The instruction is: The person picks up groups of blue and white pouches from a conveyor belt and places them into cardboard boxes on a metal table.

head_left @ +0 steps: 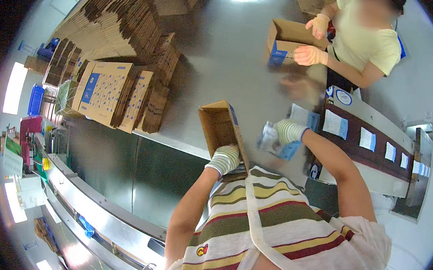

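Note:
An open cardboard box (216,124) stands on the grey metal table just in front of my body. My left hand (225,158), in a striped knit glove, reaches into its near end, with the fingers hidden inside. Right of the box, my right hand (290,132) wears the same kind of glove. Its fingers are closed on a blue-and-white packet (269,136), which is blurred by motion. Another blue-and-white packet (305,117) lies beyond that hand, at the end of the conveyor, and one more (289,150) shows just below it.
On the right, a dark conveyor belt (350,130) carries several spaced packets. At far right a co-worker in peach gloves handles another open cardboard box (278,39). Stacks of flattened cartons (106,94) fill the table's far left. A metal rail (100,212) runs along the lower left.

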Tool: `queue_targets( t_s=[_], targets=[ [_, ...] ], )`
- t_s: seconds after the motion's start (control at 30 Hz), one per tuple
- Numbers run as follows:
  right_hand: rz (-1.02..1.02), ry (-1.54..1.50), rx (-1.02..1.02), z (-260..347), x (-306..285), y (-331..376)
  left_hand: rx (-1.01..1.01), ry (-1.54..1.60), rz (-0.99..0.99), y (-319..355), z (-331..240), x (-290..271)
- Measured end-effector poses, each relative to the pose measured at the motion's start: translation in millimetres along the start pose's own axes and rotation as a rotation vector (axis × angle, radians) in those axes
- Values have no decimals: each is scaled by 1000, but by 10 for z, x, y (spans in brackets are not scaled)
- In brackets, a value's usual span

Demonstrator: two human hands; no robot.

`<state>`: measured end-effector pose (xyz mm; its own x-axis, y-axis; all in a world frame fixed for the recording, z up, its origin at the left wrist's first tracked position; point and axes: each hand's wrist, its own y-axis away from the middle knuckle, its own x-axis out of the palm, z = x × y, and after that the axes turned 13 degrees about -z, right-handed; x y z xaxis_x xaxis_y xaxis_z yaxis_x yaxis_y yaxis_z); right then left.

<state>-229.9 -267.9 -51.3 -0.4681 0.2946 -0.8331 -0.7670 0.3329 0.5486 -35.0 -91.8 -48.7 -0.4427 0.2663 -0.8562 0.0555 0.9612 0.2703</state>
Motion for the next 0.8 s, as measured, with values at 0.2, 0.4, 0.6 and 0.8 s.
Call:
queue_targets(
  t_s=[0.2, 0.4, 0.6, 0.8],
  targets=[
    [-740, -1808, -319, 372, -887, 146, 110, -116, -118, -59, -92, 22],
    [-954, -1180, -235, 942, -579, -552, 91, -8, -145, -275, 223, 838],
    [-588, -732, -46, 1114, -601, -582, 78, -13, 181, -25, -157, 99],
    [-652, -331, -128, 1179, -673, -491, -98, 439, -573, -69, -118, -1295]
  ],
)
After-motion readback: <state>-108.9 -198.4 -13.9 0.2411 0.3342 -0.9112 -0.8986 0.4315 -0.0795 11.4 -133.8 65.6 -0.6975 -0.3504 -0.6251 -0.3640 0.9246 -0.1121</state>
